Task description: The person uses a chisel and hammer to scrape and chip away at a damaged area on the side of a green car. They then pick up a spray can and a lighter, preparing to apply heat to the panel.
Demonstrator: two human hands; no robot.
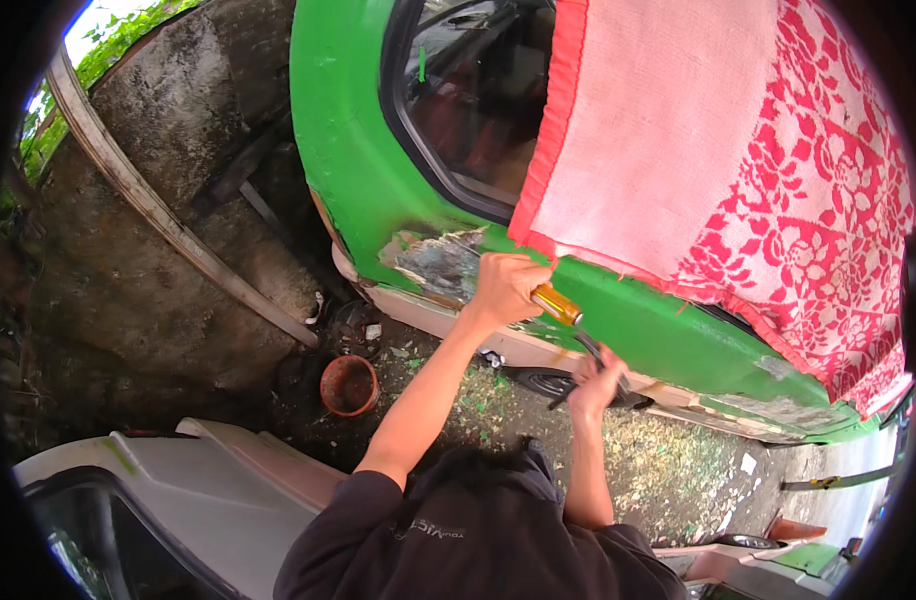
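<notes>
My left hand (pixel 511 290) is closed around an amber-handled chisel or screwdriver (pixel 556 304), whose capped butt points right and toward me. Its blade is mostly hidden by the hand, beside a rough, stripped grey patch (pixel 433 262) on the green car body (pixel 638 310). My right hand (pixel 598 380) grips what looks like a dark hammer (pixel 586 343), smeared by motion. The hammer's upper end is close to the amber handle's butt; whether they touch I cannot tell.
A pink-and-red patterned cloth (pixel 658 130) drapes over the car's window and side. An orange-brown bucket (pixel 349 385) stands on the ground at left. Paint chips litter the ground (pixel 648 455). Behind me is a pale vehicle (pixel 228 490); a curved strip (pixel 168 220) leans by the wall.
</notes>
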